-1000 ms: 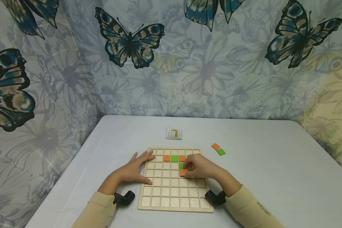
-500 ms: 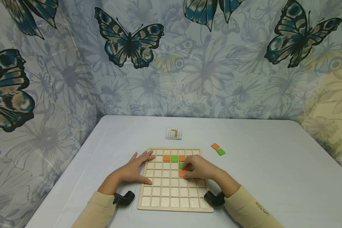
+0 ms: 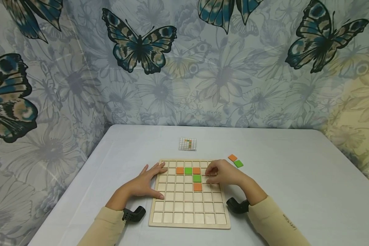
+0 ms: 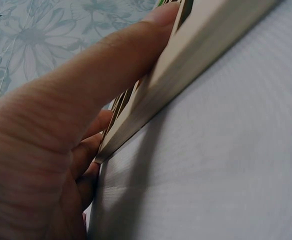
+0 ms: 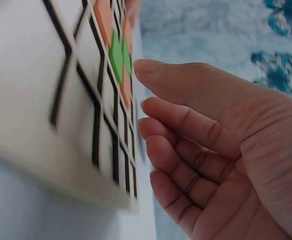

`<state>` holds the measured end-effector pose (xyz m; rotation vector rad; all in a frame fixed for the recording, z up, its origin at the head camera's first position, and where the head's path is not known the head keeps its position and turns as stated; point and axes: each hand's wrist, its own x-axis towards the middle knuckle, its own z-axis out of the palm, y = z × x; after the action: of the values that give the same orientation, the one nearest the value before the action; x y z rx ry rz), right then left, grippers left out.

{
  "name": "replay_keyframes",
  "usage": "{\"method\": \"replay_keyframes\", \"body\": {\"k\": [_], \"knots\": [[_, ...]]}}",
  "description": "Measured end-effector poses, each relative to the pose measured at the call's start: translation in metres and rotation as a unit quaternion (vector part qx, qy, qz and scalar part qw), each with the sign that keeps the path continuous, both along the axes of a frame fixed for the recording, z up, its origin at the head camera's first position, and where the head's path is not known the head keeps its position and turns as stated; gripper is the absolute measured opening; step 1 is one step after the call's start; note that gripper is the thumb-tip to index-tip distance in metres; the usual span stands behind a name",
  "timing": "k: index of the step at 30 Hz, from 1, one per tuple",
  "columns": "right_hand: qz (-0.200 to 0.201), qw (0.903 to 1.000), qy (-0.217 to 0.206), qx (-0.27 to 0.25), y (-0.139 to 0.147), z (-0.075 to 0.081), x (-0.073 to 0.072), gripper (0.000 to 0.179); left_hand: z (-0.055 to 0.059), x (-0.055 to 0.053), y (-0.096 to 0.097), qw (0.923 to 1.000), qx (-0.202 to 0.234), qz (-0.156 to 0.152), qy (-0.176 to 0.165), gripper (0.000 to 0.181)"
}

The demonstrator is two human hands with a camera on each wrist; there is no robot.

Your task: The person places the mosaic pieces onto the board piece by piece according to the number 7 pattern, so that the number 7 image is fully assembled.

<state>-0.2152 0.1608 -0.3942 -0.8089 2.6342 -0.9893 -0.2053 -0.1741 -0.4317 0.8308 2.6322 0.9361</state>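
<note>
A wooden grid board [image 3: 189, 227] lies on the white table. In its second row sit an orange tile [image 3: 179, 170], a green tile [image 3: 188, 170] and another orange tile [image 3: 196, 170]. Below the last one come a green tile [image 3: 197, 178] and an orange tile [image 3: 197, 187]. My left hand [image 3: 144, 182] rests on the board's left edge, fingers spread, thumb on the rim in the left wrist view. My right hand [image 3: 226, 173] hovers over the board's right side, fingers loosely bent; the right wrist view shows nothing between thumb and fingertips.
Beyond the board's far right corner lie a loose orange tile [image 3: 232, 157] and a loose green tile [image 3: 238, 163]. Behind the board sits a small printed grid card [image 3: 187, 144] with an orange and green pattern. A butterfly-patterned cloth [image 3: 184, 68] hangs behind the table.
My right hand has let go of the lower orange tile, which stays in its cell, and has moved right and slightly away from me. The left hand has not moved.
</note>
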Motion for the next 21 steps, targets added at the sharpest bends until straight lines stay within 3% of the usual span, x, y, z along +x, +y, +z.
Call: {"method": "replay_keyframes", "body": {"k": [15, 21], "knots": [[-0.102, 0.9948, 0.004, -0.001, 0.053, 0.000, -0.021, 0.028, -0.001, 0.000, 0.000, 1.0000, 0.007, -0.005, -0.003, 0.097], [-0.130, 0.9908, -0.029, -0.023, 0.069, -0.001, -0.025, 0.035, -0.001, 0.000, 0.000, 1.0000, 0.002, -0.003, 0.004, 0.097]]}}
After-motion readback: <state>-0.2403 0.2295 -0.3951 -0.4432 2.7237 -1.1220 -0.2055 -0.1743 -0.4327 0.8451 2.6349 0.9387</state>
